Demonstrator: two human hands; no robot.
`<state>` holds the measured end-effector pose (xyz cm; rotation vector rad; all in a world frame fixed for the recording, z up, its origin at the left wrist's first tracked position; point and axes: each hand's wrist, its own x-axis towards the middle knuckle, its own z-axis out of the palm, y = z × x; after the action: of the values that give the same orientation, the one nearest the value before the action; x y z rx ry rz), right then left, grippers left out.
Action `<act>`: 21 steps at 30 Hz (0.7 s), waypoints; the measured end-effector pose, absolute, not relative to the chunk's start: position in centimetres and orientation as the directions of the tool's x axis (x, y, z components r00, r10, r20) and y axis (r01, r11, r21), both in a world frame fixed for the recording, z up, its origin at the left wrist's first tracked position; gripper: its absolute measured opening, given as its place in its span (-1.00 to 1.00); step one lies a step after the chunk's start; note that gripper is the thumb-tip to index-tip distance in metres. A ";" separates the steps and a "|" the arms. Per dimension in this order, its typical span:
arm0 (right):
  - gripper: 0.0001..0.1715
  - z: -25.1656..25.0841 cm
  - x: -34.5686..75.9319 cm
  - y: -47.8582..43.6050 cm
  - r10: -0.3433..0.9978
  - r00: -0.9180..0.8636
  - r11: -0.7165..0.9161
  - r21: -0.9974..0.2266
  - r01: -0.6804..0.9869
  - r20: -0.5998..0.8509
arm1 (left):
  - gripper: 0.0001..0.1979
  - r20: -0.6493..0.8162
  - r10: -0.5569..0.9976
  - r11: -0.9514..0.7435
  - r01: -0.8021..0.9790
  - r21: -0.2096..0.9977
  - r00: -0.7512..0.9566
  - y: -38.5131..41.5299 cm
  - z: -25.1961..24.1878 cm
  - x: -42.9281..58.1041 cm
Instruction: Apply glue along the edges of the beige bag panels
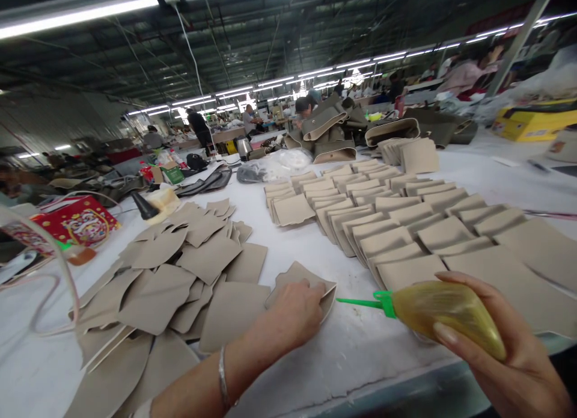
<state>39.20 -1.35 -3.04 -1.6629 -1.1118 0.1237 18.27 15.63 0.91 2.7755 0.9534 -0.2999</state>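
My left hand (295, 313) rests knuckles-up on a beige cut leather piece (297, 275) on the white table (315, 243), fingers curled over its edge. A silver bracelet (222, 379) circles that wrist. My right hand (505, 352) wraps around a soft yellow glue bottle (444, 313) whose green nozzle (360, 302) points left toward the piece, its tip just right of the left hand. A loose heap of similar beige pieces (180, 273) lies to the left.
Overlapping rows of beige pieces (406, 225) cover the table's right side. A red printed bag (76, 221) and a black-tipped bottle (146, 207) sit at left, clear plastic bags (283, 163) further back. Stacked formed parts (329, 135) and other workers are beyond. A yellow box (532, 122) is far right.
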 end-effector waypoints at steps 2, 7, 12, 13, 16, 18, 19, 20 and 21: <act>-0.41 -3.1 39.4 -1.0 0.751 0.470 0.053 -0.753 0.656 0.463 | -0.58 -0.254 0.580 -0.775 0.620 0.120 0.774 15.5 1.0 18.3; -0.43 -2.7 38.7 0.4 0.759 0.366 0.093 -0.647 0.757 0.538 | -0.58 -0.262 0.599 -0.755 0.643 0.130 0.757 15.4 0.8 18.7; -0.49 -2.4 38.2 1.4 0.786 0.274 0.120 -0.571 0.812 0.555 | -0.59 -0.241 0.601 -0.760 0.638 0.126 0.762 15.5 0.3 18.8; -0.49 -2.4 38.3 1.4 0.794 0.250 0.123 -0.550 0.826 0.553 | -0.59 -0.234 0.603 -0.760 0.638 0.125 0.763 15.4 0.3 18.8; -0.51 -2.5 38.5 1.5 0.808 0.198 0.141 -0.508 0.850 0.555 | -0.63 -0.231 0.603 -0.758 0.639 0.135 0.764 15.4 0.4 18.8; -0.53 -2.6 38.6 1.5 0.817 0.189 0.138 -0.503 0.853 0.544 | -0.64 -0.238 0.598 -0.756 0.637 0.149 0.765 15.4 0.5 18.7; -0.54 -2.6 38.6 1.5 0.821 0.190 0.135 -0.506 0.852 0.538 | -0.63 -0.238 0.595 -0.756 0.635 0.158 0.768 15.5 0.5 18.6; -0.54 -2.7 38.7 1.5 0.825 0.191 0.131 -0.509 0.851 0.532 | -0.61 -0.235 0.591 -0.757 0.631 0.168 0.772 15.6 0.4 18.6; -0.54 -2.7 38.7 1.5 0.826 0.195 0.127 -0.513 0.849 0.528 | -0.59 -0.228 0.584 -0.761 0.624 0.178 0.779 15.8 0.3 18.5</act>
<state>38.72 1.51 -2.69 -1.6701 -1.6030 -0.0359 18.52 15.76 0.31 2.7280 0.9423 -0.2320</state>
